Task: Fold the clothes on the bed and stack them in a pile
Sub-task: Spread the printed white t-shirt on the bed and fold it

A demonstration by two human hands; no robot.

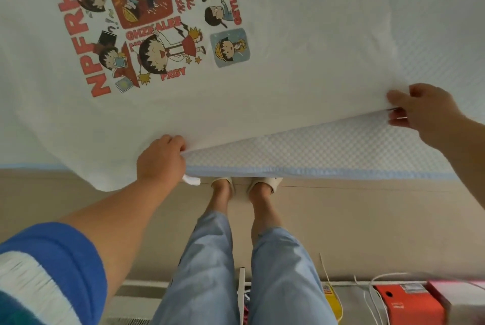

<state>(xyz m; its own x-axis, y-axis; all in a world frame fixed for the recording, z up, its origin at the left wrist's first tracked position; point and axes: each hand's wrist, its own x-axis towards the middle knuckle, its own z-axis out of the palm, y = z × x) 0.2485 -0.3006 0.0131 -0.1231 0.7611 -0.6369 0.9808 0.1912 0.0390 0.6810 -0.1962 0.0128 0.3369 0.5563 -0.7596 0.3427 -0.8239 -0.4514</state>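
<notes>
I stood at the bed [341,159] edge with a white shirt [236,104] spread flat across the mat, its cartoon print [147,25] lying toward ten o'clock of the view. My left hand [161,159] gripped the shirt's near edge at about seven o'clock of the garment, fingers curled over the cloth where it overhung the bed's blue border. My right hand [425,112] pinched the same edge out at three o'clock, thumb on top and fingers beneath, with the hem lifted just off the checkered mat. Between the two hands the hem ran in a taut, slanting line.

The shirt was the only garment I could see, and no folded pile showed anywhere. I judged the folding had barely begun, this being the hold for a first fold toward twelve o'clock.

Several things could have spoiled it. The left corner hung past the bed at eight o'clock, and if my left grip slackened, that weight might have dragged the shirt to the floor. My hands sat at uneven heights, so carrying the edge over from there could have laid a skewed fold, leaving a crooked crease across the print. The right pinch was shallow; a quick pull could have slipped the cloth free. Whether I held one layer or both I could not tell, and catching only the top one would have bunched the back.
</notes>
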